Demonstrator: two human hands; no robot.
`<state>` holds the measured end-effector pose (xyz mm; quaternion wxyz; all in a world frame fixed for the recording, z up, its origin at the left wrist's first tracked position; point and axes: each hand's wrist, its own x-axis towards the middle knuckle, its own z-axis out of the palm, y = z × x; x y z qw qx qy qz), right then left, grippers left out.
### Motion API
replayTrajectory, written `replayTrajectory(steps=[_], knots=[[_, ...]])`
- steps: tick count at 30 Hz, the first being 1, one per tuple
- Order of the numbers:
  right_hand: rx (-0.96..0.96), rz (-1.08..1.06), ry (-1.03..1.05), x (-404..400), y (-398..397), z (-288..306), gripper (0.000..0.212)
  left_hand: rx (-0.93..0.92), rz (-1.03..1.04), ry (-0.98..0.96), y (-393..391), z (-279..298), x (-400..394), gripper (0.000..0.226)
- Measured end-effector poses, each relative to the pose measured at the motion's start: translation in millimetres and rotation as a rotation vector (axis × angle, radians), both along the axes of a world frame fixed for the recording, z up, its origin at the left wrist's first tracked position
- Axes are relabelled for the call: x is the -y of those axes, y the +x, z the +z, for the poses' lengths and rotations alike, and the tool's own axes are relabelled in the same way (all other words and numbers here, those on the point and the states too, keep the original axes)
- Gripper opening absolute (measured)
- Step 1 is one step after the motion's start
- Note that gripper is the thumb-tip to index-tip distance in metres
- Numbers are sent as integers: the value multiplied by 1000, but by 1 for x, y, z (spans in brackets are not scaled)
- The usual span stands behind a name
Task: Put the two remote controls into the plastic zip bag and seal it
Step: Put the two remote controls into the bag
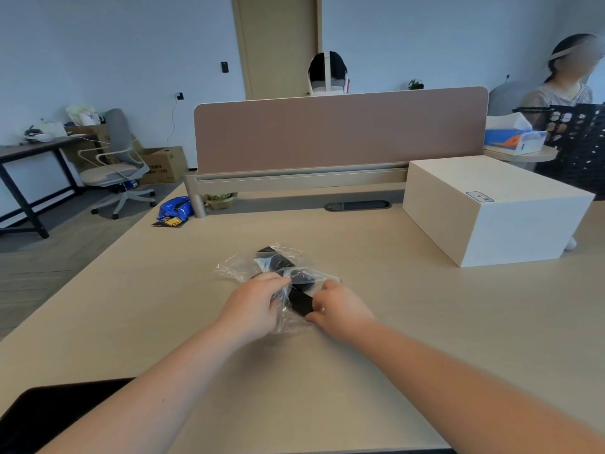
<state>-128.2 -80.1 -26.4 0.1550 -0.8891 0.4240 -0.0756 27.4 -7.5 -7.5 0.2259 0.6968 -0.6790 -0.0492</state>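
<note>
A clear plastic zip bag (240, 267) lies crumpled on the beige desk (393, 322) in front of me. One black remote control (274, 261) shows through the plastic at the far end of the bag. The second black remote control (300, 301) sits at the near end, between my hands. My left hand (253, 301) pinches the plastic at the bag's near left side. My right hand (340, 308) grips the near end of the second remote and the plastic around it. Whether the bag's mouth is sealed is hidden by my hands.
A large beige box (497, 208) stands at the right. A pink-brown divider panel (340, 132) closes off the desk's far side. Blue and yellow packets (173, 209) lie at the far left corner. A dark object (49, 417) fills the near left corner. Two people are behind.
</note>
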Motion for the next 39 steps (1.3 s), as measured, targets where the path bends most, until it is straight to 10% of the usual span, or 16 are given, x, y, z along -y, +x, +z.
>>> replayTrajectory(steps=[21, 26, 39], knots=[[58, 70, -38, 4, -4, 7, 43, -20, -67, -52, 2, -1, -3, 42], [-375, 229, -168, 7, -27, 18, 51, -92, -115, -116, -5, 11, -4, 27], [-342, 90, -377, 7, -60, 29, 31, 415, -53, 377, -26, 19, -25, 26]])
